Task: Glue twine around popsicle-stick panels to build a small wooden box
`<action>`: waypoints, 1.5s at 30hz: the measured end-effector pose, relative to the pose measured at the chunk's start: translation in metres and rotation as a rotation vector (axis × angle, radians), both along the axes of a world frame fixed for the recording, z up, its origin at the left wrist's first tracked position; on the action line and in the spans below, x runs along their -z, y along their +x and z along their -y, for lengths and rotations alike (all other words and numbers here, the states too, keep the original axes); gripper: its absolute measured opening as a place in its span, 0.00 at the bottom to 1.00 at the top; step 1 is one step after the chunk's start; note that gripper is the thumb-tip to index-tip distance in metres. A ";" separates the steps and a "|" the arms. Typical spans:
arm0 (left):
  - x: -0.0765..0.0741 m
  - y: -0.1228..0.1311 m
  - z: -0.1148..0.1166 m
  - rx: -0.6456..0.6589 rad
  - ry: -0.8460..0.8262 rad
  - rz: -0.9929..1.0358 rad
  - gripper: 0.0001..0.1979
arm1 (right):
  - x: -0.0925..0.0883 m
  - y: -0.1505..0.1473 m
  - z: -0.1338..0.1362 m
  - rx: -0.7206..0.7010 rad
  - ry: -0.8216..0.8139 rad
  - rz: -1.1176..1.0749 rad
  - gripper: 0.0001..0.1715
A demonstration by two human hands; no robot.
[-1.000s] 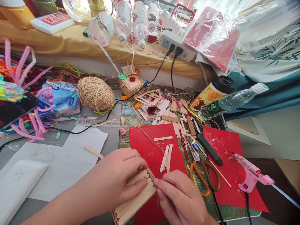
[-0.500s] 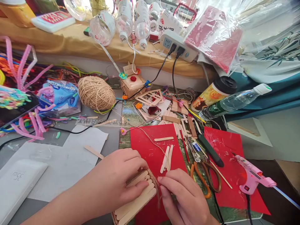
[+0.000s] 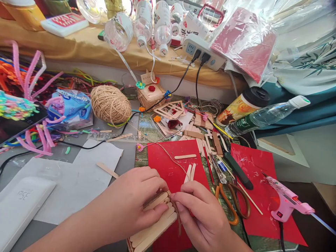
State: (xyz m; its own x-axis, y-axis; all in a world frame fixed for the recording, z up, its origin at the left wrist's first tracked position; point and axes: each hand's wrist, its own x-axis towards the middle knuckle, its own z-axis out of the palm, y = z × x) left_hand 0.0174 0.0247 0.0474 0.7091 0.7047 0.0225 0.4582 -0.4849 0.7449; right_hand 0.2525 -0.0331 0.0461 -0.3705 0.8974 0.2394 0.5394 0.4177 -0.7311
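My left hand is closed around a box made of popsicle sticks, the thumb lying across its stick face. Brown twine runs along the box's right edge, and a loose end hangs down there. At the upper right corner of the box, my right hand pinches the twine between thumb and fingers. A thin length of twine trails back from the hand over the red paper. Beyond the hands, a few loose popsicle sticks lie on that paper.
A twine ball sits at the back left. To the right are brown-handled scissors, a green-handled cutter and a pink glue gun. A bottle and a cup stand behind. A power bank lies left.
My right hand has moved slightly up and left, closer against the box's corner. My left hand keeps its hold on the box. The whole view has shifted a little.
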 end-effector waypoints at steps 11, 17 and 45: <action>-0.002 -0.001 0.002 -0.028 0.011 -0.014 0.06 | 0.001 0.005 0.001 0.093 0.033 -0.078 0.15; -0.003 0.000 0.000 -0.039 0.022 -0.092 0.06 | 0.012 0.006 0.009 0.078 0.034 -0.088 0.13; -0.028 0.004 0.022 0.270 0.430 -0.032 0.06 | 0.044 -0.007 0.078 0.221 0.007 -0.265 0.14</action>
State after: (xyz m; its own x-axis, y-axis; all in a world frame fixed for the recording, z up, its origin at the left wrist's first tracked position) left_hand 0.0217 0.0031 0.0754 0.8698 0.4277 0.2459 0.2932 -0.8490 0.4395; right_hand 0.2452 -0.1107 0.0018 -0.0914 0.9469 0.3082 0.4090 0.3179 -0.8554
